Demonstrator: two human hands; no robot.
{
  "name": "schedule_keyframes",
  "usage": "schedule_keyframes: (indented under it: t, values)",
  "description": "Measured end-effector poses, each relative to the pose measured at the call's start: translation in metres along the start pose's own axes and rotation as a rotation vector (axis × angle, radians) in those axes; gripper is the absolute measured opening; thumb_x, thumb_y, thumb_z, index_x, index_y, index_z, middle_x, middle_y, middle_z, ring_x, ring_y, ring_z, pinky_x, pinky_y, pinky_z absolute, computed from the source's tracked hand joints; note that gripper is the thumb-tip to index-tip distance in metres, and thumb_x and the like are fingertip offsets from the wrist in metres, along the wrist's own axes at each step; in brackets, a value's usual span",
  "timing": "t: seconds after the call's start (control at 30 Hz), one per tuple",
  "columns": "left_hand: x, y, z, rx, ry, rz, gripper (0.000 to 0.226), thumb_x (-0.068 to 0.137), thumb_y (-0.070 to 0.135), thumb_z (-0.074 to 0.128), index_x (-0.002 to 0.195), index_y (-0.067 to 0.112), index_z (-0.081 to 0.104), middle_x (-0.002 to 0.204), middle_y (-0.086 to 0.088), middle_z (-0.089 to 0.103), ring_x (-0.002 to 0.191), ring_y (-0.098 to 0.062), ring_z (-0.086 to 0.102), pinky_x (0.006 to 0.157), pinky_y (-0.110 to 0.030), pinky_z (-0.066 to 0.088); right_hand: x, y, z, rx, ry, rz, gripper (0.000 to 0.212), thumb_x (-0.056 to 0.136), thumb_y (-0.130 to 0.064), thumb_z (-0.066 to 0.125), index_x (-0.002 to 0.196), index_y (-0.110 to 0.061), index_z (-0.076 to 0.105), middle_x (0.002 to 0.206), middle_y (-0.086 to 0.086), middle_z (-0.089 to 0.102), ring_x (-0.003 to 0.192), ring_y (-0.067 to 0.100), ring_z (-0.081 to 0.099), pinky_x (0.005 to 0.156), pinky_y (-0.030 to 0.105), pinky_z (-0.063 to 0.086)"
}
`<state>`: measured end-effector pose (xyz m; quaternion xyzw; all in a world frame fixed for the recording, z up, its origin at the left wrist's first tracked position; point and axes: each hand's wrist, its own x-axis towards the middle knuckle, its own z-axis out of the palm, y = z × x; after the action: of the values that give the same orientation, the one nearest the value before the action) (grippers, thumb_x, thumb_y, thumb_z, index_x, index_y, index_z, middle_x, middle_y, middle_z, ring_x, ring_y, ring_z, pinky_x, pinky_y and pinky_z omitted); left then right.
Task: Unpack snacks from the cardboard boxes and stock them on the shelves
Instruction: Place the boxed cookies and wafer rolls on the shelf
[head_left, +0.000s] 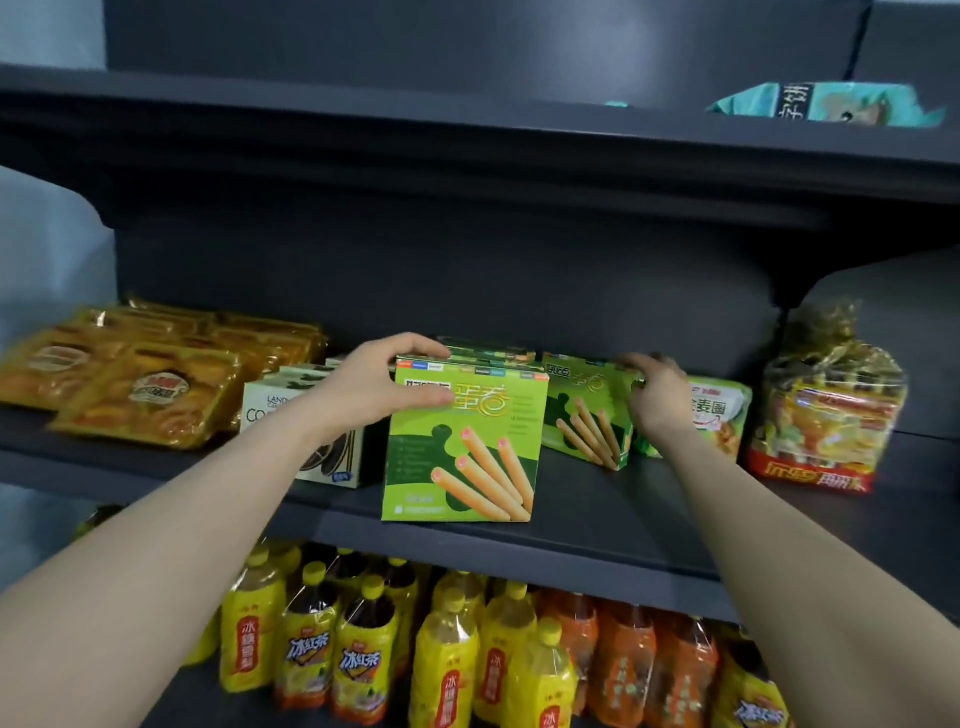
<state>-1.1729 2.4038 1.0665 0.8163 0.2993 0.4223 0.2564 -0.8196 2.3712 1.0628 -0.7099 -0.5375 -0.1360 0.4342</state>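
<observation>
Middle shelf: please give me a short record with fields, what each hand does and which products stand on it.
left hand: left hand holds the top corner of the front green box, thumb on its face
right hand: right hand holds the top of the second green box
left of the boxes: white cookie box, orange cake packs
right of the boxes: green bag, gold-wrapped pack
shelf below: yellow tea bottles

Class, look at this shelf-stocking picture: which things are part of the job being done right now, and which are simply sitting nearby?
In the job:
left hand gripping the front green box
right hand on the rear green box
middle shelf

Just nearby:
orange cake packs
white cookie box
teal bag
bottled tea
</observation>
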Motion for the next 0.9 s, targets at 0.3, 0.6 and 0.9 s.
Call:
schedule_keyframes:
  t: [0.3,0.6,0.9]
  values:
    - [0.005,0.031,0.029,-0.185,-0.010,0.058,0.039,0.074,0.043,0.083,0.110,0.044,0.067,0.104,0.020,0.071,0.098,-0.006,0.069,0.095,-0.043,0.054,-0.055,-0.036,-0.060,0.739,-0.590,0.164,0.061,0.077,-0.076,0.064,0.123,-0.036,0.065,0.102,-0.008,0.073,0.075,0.011,0.050,0.070,0.028,0.044]
    - [0.017,0.032,0.048,0.562,0.064,0.283,0.060,0.093,0.044,0.062,0.147,0.026,0.043,0.148,0.000,0.043,0.137,-0.021,0.037,0.112,-0.041,0.031,-0.083,0.017,-0.102,0.727,-0.475,0.322,0.062,0.073,-0.031,0.079,0.132,-0.023,0.058,0.126,0.001,0.070,0.119,0.023,0.064,0.107,0.043,0.046]
    - [0.038,0.002,0.038,1.010,0.030,0.170,0.099,0.069,0.075,0.068,0.150,0.027,0.035,0.141,-0.001,0.040,0.123,-0.026,0.038,0.095,-0.040,0.046,-0.053,0.032,-0.060,0.336,-0.229,0.180,0.085,0.087,-0.027,0.076,0.155,-0.031,0.024,0.128,-0.004,0.054,0.106,0.008,0.057,0.087,0.027,0.050]
